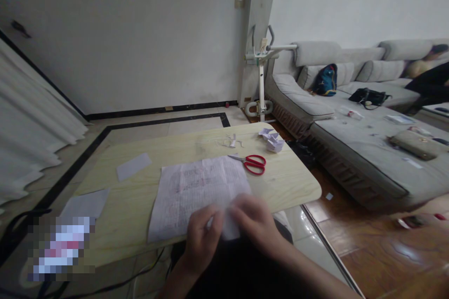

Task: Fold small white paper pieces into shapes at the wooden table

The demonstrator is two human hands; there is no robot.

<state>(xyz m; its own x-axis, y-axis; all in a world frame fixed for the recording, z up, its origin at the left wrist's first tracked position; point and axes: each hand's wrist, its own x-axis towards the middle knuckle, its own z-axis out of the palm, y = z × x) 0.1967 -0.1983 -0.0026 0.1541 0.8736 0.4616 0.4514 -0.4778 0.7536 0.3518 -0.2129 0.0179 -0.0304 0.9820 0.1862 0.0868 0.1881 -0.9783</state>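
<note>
My left hand (205, 236) and right hand (257, 224) pinch a white paper piece (230, 225) at the near side of the printed sheet (185, 191). It looks light and easy to rip, so its edges seem best for gentle fingers.

My single head-worn view, facing forward and down

From the wearer's head I look down on the near pale wooden table (287, 182) and both bare hands (224, 224), close below, then outward to the white wall (157, 37) and the grey fabric sofa (358, 149) further off at right.
</note>
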